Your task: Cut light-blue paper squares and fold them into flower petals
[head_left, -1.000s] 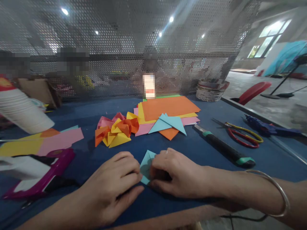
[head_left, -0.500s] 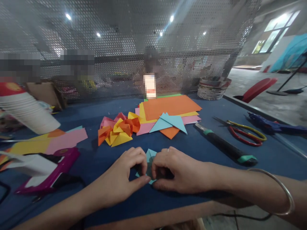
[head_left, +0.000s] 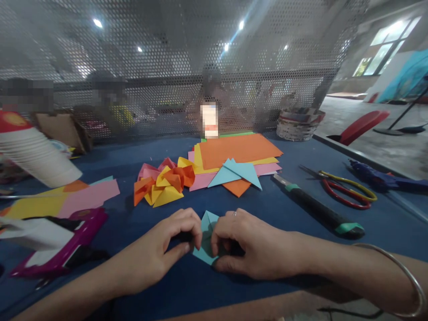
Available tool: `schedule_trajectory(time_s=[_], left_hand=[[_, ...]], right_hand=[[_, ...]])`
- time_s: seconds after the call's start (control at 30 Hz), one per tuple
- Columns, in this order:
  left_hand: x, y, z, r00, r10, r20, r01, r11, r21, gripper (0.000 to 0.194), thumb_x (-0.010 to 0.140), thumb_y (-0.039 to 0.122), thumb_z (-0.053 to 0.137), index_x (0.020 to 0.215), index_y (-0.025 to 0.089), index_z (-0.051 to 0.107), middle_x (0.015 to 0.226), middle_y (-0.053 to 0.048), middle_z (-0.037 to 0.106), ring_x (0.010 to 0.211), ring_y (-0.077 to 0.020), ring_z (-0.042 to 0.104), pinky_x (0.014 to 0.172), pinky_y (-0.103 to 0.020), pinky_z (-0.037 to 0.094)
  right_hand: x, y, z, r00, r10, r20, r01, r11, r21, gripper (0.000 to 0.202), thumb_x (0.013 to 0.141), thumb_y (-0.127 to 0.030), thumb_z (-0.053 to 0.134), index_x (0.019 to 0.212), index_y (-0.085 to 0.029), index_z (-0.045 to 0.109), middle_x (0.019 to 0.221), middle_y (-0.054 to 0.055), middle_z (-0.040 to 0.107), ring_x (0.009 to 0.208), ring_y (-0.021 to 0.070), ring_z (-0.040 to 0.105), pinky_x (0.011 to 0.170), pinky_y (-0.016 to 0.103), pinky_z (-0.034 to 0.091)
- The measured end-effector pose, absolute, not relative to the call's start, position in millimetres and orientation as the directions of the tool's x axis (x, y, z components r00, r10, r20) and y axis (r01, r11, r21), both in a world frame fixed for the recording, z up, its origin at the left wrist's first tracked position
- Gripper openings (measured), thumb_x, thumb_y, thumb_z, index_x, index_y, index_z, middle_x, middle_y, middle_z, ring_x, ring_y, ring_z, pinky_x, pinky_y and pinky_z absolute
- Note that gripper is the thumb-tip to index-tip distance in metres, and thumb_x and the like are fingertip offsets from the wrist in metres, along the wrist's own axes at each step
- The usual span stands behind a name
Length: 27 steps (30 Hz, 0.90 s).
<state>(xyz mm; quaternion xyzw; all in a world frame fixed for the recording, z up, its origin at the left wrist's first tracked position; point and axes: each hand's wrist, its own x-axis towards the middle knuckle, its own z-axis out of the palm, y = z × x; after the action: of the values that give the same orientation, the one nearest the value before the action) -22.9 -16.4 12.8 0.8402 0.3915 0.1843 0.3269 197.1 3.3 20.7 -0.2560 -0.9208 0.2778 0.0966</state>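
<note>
A small folded light-blue paper lies on the dark blue tabletop between my two hands. My right hand, with a ring on one finger, has its curled fingers and thumb closed on the paper's right side, covering that part. My left hand is curved at the paper's left edge, fingertips close to it, thumb and fingers apart. Just beyond lie folded light-blue paper pieces on an orange sheet, and a cluster of folded orange, yellow and pink paper.
Behind are stacked coloured sheets. On the right lie a utility knife, scissors and a blue glue gun. Leftward are paper cups and a purple-and-white device. A basket stands by the mesh screen.
My left hand has drawn slightly left, its thumb coming off the light-blue paper, so more of the paper shows. My right hand stays on its right side.
</note>
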Motion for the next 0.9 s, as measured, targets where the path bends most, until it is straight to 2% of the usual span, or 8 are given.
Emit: schedule_trajectory(time_s=[0.13,0.3,0.67,0.9], left_hand=[[-25.2,-17.0,10.9,0.657,0.751,0.072,0.504,-0.508,0.698,0.018,0.085,0.007,0.041,0.081,0.021,0.051,0.089,-0.001,0.055,0.086,-0.0167,0.053,0.078,-0.029,0.045],[-22.0,-22.4,9.9,0.632,0.769,0.091,0.566,-0.539,0.624,0.019,0.083,0.005,0.040,0.081,0.021,0.052,0.087,0.000,0.054,0.084,-0.0165,0.053,0.081,-0.031,0.043],[-10.0,-22.6,-0.5,0.589,0.796,0.139,0.645,-0.567,0.512,0.012,0.081,0.014,0.052,0.073,0.021,0.048,0.076,0.003,0.054,0.076,-0.0167,0.050,0.074,-0.031,0.041],[-2.8,-32.7,-4.2,0.602,0.757,0.254,0.634,-0.647,0.424,0.015,0.084,0.012,0.046,0.072,0.020,0.044,0.075,0.001,0.052,0.076,-0.0182,0.048,0.072,-0.035,0.038]], right_hand=[[198.8,4.5,18.4,-0.848,0.528,0.049,0.414,0.717,-0.561,0.018,0.078,-0.021,0.068,0.094,-0.018,0.062,0.075,-0.003,0.059,0.071,0.0108,0.052,0.070,0.023,0.037],[199.6,8.7,12.1,-0.844,0.516,0.146,0.358,0.746,-0.562,0.024,0.077,-0.006,0.060,0.100,-0.014,0.062,0.084,0.001,0.061,0.078,0.0122,0.053,0.073,0.022,0.040],[199.8,10.7,9.2,-0.848,0.502,0.170,0.336,0.758,-0.560,0.021,0.078,-0.007,0.059,0.097,-0.015,0.063,0.086,0.004,0.064,0.081,0.0151,0.056,0.076,0.025,0.042],[199.6,8.9,7.4,-0.842,0.508,0.182,0.343,0.764,-0.547,0.022,0.077,-0.006,0.060,0.098,-0.013,0.063,0.088,0.004,0.064,0.083,0.0144,0.057,0.076,0.024,0.042]])
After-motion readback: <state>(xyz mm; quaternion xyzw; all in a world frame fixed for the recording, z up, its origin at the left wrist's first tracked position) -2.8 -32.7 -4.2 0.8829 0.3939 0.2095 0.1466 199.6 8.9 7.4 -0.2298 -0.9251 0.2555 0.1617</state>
